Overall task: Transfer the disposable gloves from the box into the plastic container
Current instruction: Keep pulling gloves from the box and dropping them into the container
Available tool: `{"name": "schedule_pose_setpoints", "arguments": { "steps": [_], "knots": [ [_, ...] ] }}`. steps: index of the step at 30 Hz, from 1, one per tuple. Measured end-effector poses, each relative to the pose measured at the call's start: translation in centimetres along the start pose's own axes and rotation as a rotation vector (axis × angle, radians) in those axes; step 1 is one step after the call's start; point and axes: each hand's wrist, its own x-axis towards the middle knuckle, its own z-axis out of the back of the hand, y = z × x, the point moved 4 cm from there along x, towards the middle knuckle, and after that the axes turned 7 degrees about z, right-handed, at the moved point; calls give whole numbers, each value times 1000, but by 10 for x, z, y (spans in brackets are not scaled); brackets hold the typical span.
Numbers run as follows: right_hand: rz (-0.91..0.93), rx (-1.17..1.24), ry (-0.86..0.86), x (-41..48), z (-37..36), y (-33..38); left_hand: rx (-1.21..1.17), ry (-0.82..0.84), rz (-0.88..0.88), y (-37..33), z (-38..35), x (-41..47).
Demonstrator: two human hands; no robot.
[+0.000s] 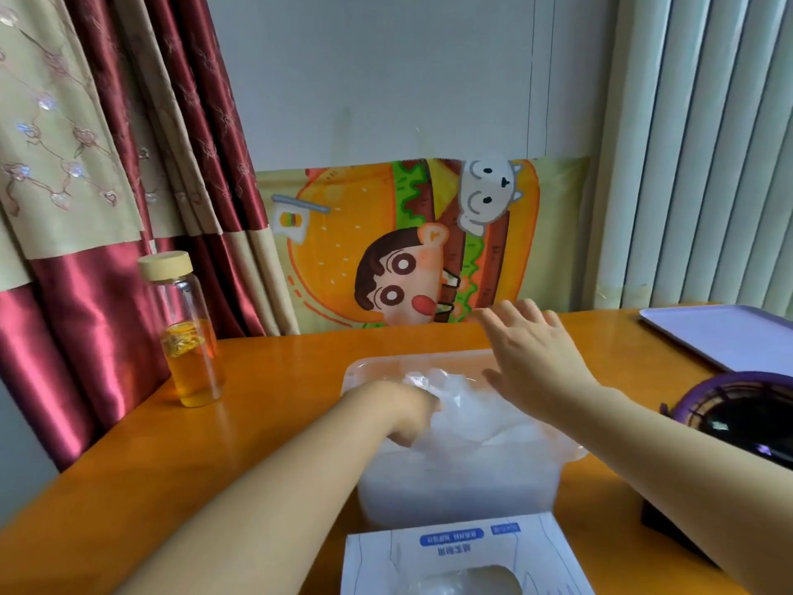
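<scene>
The box (463, 547) lies nearest, at the bottom edge of the view on the orange table (279, 423). It is white, and its blue print reads upside down from here. The oval opening on top shows clear film inside. The frame cuts the box off, so its long axis cannot be told.

Just beyond it, almost touching, stands the plastic container (455, 491), a cloudy tub with rounded corners. Its near wall runs left to right, parallel to the box's far edge. The gloves (476, 416) fill it as a crumpled clear heap with no single direction. They are piled above the rim, and a fold hangs over the right-hand edge.

The left hand (410, 416) is at the left of the heap, fingers curled down into the film. The tips are hidden, so I cannot tell whether they pinch it or only press. The right hand (532, 350) is above the container's far right corner, palm down, fingers spread and slightly blurred, holding nothing.

To the right sit a round purple thing with a dark centre (738, 414) and, further back, a pale tray (729, 337). To the left stands an upright bottle (189, 337) with a beige lid and orange liquid in its lower half. Behind are a cartoon cloth (407, 242), a red and beige curtain (107, 165) and white blinds (708, 143).
</scene>
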Motion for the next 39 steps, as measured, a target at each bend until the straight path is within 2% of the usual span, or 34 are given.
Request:
{"name": "schedule_pose_setpoints", "arguments": {
  "steps": [2, 4, 6, 7, 12, 15, 17, 20, 23, 27, 30, 33, 39],
  "knots": [
    [137, 137, 38, 4, 1, 6, -126, 31, 31, 0, -3, 11],
    [191, 305, 354, 4, -17, 13, -207, 48, 18, -3, -9, 19],
    [215, 289, 658, -1, -38, 14, -203, 15, -44, -6, -13, 21],
    [220, 264, 739, -3, -46, 12, -227, -7, -61, -6, -16, 23],
    [226, 265, 889, -3, -75, 18, -200, -90, -90, -4, -18, 26],
    [205, 273, 896, -3, -83, 19, -338, -203, -96, -2, 0, 11],
    [187, 264, 899, -3, -86, 19, -409, -160, -113, 1, 8, 3],
    [190, 233, 925, -3, -90, 19, -159, 18, -96, -1, 5, -2],
    [204, 201, 980, -5, -92, 20, 68, 105, -27, -1, -8, 6],
    [209, 205, 986, -5, -95, 20, 88, 215, 70, 6, -26, 18],
    [213, 224, 964, -5, -91, 19, 122, 235, 32, 9, -25, 19],
    [233, 234, 871, -5, -76, 15, 89, 210, 14, 10, -15, 9],
    [191, 362, 504, -5, -14, 3, -222, -36, -51, 26, 24, -40]
  ]
}}
